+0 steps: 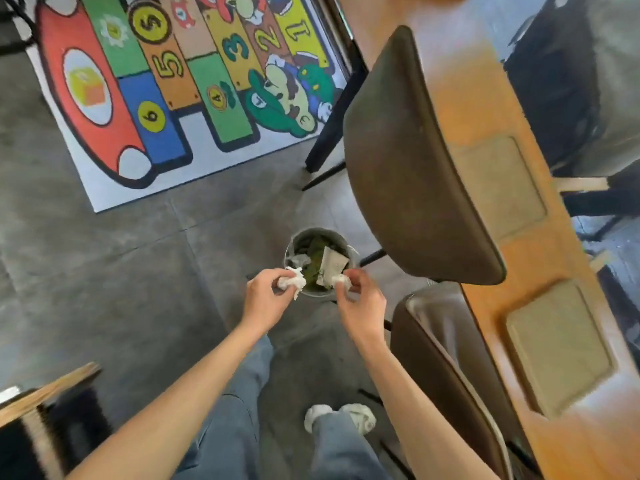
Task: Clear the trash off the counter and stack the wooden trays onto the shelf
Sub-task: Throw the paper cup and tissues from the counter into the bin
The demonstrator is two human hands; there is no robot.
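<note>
My left hand (266,299) is closed around a crumpled white tissue (292,281), held over the near rim of a small round metal trash bin (295,242) on the floor. Beside it, my right hand (360,299) pinches a second, smaller white tissue wad (340,280) over the bin's near right edge. Green waste and a folded white paper lie inside the bin. Two pale rectangular wooden trays (498,188) (557,348) lie flat on the orange wooden counter (460,95) at the right.
Two brown chairs (412,161) (446,358) stand against the counter's left edge, close to the bin. A colourful numbered play mat (166,98) covers the grey floor at upper left. A wooden-edged piece of furniture (45,393) sits at lower left. My legs and white shoes are below.
</note>
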